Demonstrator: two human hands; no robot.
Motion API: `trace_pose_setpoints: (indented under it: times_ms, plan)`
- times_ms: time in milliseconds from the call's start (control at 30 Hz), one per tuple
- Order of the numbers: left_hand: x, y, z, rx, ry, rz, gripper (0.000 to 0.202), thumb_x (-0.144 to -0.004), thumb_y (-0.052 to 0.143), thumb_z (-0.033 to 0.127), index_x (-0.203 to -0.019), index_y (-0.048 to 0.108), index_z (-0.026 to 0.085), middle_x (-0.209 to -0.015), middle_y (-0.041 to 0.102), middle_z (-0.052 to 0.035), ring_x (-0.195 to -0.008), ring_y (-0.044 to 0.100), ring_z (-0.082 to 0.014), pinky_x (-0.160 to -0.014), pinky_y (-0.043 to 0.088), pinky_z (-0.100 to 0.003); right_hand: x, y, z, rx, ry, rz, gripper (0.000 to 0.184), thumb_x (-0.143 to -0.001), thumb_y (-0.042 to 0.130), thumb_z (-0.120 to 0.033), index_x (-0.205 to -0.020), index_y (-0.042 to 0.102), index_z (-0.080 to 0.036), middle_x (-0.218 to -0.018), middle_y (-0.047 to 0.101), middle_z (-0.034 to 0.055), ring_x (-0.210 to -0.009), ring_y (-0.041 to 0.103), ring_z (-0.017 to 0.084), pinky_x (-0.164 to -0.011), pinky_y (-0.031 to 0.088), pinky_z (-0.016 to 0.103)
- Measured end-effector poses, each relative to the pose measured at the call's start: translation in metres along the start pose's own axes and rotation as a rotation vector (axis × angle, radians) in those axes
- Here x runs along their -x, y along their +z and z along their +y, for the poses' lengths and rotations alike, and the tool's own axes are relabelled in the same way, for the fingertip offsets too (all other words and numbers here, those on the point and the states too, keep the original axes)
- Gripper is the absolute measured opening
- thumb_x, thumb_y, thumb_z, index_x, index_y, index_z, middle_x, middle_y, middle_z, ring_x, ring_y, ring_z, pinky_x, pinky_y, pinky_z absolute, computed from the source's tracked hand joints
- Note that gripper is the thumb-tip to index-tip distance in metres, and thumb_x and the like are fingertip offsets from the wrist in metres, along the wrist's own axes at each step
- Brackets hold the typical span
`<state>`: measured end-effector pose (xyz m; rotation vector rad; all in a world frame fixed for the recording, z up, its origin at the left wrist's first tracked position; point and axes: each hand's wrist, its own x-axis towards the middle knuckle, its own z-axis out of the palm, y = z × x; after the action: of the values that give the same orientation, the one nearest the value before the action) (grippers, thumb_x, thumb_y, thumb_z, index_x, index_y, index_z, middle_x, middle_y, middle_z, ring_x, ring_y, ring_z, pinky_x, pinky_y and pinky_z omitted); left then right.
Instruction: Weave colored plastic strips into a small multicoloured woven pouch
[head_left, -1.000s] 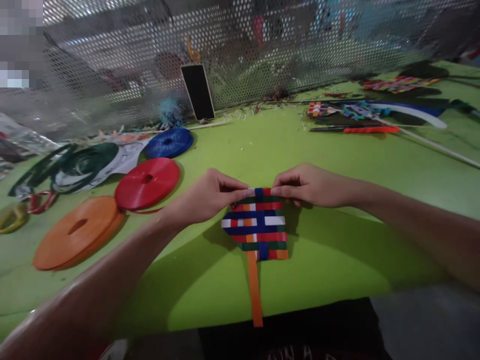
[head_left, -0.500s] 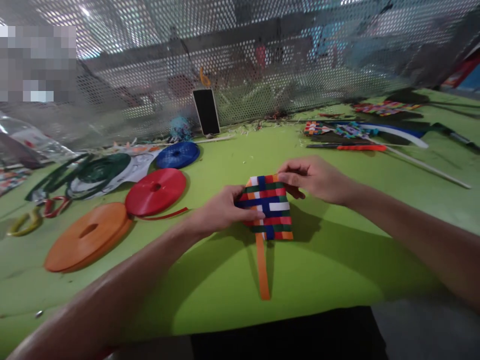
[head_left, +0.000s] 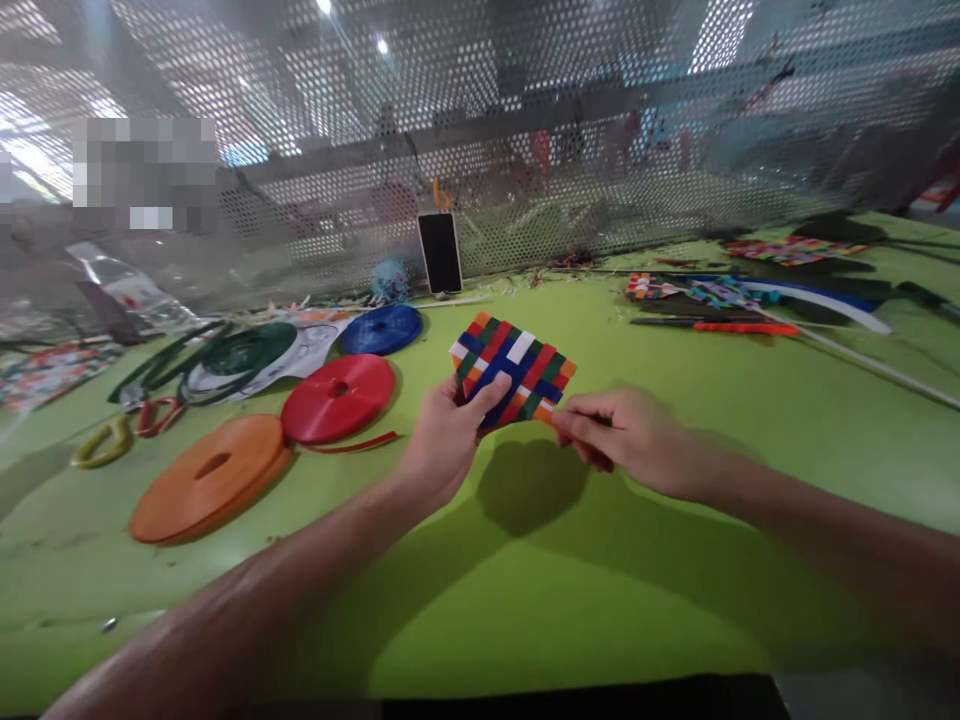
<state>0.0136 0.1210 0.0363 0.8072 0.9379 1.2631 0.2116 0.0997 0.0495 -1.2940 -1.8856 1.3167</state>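
A small woven square (head_left: pixel 534 366) of blue, red, green, white and orange strips is held tilted above the green table. My left hand (head_left: pixel 450 430) grips its left lower side, thumb flat on the front and the other fingers hidden behind. My right hand (head_left: pixel 619 435) is closed at the lower right corner, pinching the orange strip (head_left: pixel 550 416) that comes out of the weave there. Most of that strip is hidden by my fingers.
Orange (head_left: pixel 217 475), red (head_left: pixel 341 398) and blue (head_left: pixel 382 329) strip coils lie to the left, with green coils (head_left: pixel 259 350) behind. A phone (head_left: pixel 440 253) leans on the perforated screen. Scissors (head_left: pixel 742 328), a pale stick (head_left: pixel 885 366) and woven pieces (head_left: pixel 649 287) lie right.
The woven square has been turned and lifted, so the orange strip now points right instead of down. My right hand has moved from the top corner down to that strip. The view has shifted.
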Motion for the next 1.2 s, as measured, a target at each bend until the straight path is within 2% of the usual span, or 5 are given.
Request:
trace_pose_setpoints:
  times_ms: [667,833,933,1033,1200]
  plan:
    - [0.006,0.002,0.002,-0.077,0.114,-0.056,0.018,-0.088,0.065,0.026,-0.105,0.063,0.021,-0.108,0.071,-0.0048,-0.098,0.069,-0.021,-0.083,0.059,-0.034,-0.002,0.012,0.0,-0.284,0.126,-0.056,0.035,-0.095,0.061,-0.048,-0.08,0.068,-0.018,-0.054,0.06,-0.0013,-0.05,0.057,0.011,-0.049,0.042,0.023]
    - [-0.013,-0.028,0.013,-0.801,0.785,0.1,0.044,-0.09,0.066,0.033,-0.13,0.052,0.022,-0.129,0.056,-0.0141,-0.122,0.055,-0.0282,-0.093,0.054,-0.043,-0.003,0.001,-0.003,-0.364,0.125,0.001,0.033,-0.096,0.061,-0.045,-0.082,0.07,-0.016,-0.062,0.064,0.0,-0.052,0.056,0.009,-0.052,0.042,0.023]
    - [-0.021,-0.039,0.017,-1.275,1.236,-0.319,0.044,-0.085,0.073,0.024,-0.126,0.058,0.022,-0.127,0.06,-0.014,-0.125,0.054,-0.0319,-0.106,0.047,-0.053,-0.006,-0.003,-0.002,-0.4,0.106,-0.028,0.031,-0.093,0.066,-0.042,-0.082,0.07,-0.014,-0.071,0.068,0.0018,-0.055,0.058,0.009,-0.053,0.044,0.024]
    - [-0.021,-0.037,0.01,-1.353,1.357,-0.622,0.037,-0.092,0.062,0.011,-0.128,0.06,0.015,-0.122,0.068,-0.015,-0.116,0.063,-0.0266,-0.1,0.054,-0.045,-0.008,-0.004,0.0,-0.39,0.074,-0.083,0.036,-0.088,0.07,-0.048,-0.077,0.068,-0.014,-0.067,0.066,0.0014,-0.055,0.058,0.01,-0.054,0.045,0.025]
    - [-0.012,-0.025,0.0,-1.064,1.301,-0.491,0.024,-0.096,0.056,0.006,-0.115,0.069,0.015,-0.101,0.076,-0.01,-0.091,0.071,-0.0175,-0.081,0.06,-0.031,-0.001,-0.011,-0.007,-0.128,-0.09,-0.074,0.047,-0.094,0.058,-0.059,-0.075,0.067,-0.017,-0.062,0.065,0.0018,-0.053,0.058,0.013,-0.052,0.043,0.028]
